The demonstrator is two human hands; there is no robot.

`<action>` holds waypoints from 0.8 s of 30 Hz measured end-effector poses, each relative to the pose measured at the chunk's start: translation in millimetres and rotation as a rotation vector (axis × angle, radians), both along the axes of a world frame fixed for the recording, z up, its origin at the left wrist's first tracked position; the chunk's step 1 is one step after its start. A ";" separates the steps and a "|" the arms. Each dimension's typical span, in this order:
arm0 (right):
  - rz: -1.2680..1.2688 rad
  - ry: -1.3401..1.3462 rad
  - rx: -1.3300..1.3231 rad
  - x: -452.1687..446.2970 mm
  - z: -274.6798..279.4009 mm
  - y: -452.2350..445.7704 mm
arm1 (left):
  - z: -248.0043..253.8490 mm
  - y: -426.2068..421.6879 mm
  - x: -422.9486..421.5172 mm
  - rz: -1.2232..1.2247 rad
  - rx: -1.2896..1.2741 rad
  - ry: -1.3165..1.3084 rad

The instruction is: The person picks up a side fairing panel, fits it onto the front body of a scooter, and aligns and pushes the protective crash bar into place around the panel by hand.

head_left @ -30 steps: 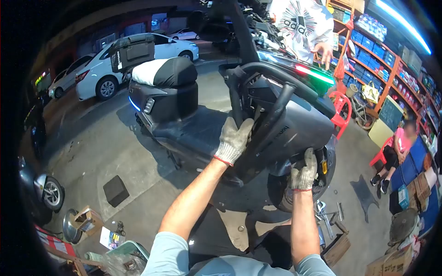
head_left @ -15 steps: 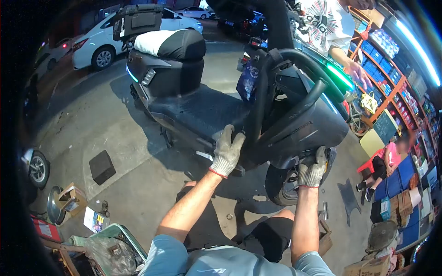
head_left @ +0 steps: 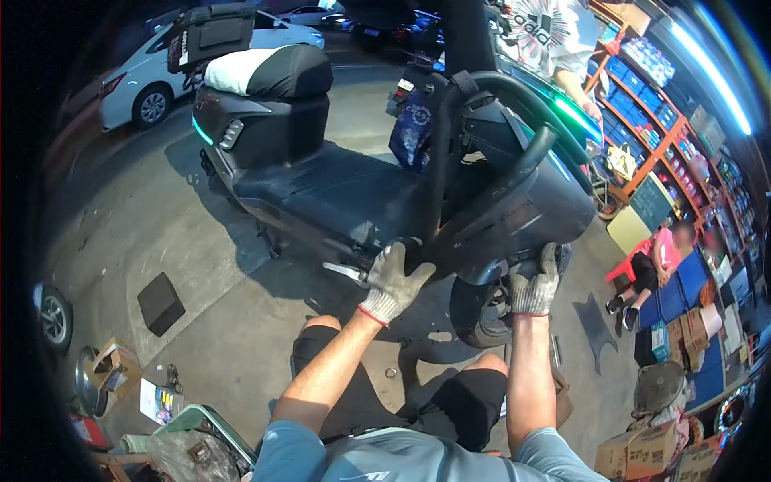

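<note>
1. The left hand, in a pale knit glove with a red edge at the cuff, has its fingers and thumb spread apart and lies against the lower side of the dark scooter; whether it grips an edge, I cannot tell
2. The right hand, gloved alike, has its fingers pointing up and its thumb apart, at the scooter's lower front beside the front wheel; whether it has hold of anything, I cannot tell
3. Just beside the left hand, a pale lever-like part sticks out from the scooter's side
4. The scooter stands on the floor right in front of the person, front end to the right of the view, with a blue patterned bag hanging behind the front bars and a white-and-black cover on the seat
5. On the floor to the left are a black block and a cardboard box
6. Farther right, a person in pink sits near loaded shelves
7. Beyond the scooter's rear stands a white car
</note>
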State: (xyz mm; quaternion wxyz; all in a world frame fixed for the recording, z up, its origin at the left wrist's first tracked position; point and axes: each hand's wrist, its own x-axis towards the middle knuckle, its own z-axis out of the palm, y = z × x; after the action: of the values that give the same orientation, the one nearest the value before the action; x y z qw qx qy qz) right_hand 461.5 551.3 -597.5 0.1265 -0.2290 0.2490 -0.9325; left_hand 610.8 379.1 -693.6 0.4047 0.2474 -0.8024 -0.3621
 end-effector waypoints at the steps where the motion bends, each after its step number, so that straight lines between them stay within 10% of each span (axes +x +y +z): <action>1: -0.010 -0.003 -0.006 0.2 0.4 0.7 | 2.5 -0.6 -2.1 -0.010 -0.006 -0.003; 24: 0.071 -0.042 -0.141 -13.6 27.8 10.2 | -3.6 -23.0 -6.4 -0.164 -0.150 -0.112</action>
State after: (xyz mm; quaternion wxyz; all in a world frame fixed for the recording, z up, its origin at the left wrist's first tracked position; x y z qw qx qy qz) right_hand 447.9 561.5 -569.7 0.1482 -0.2261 0.1718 -0.9473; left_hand 604.5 356.1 -697.2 0.3458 0.1700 -0.8661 -0.3183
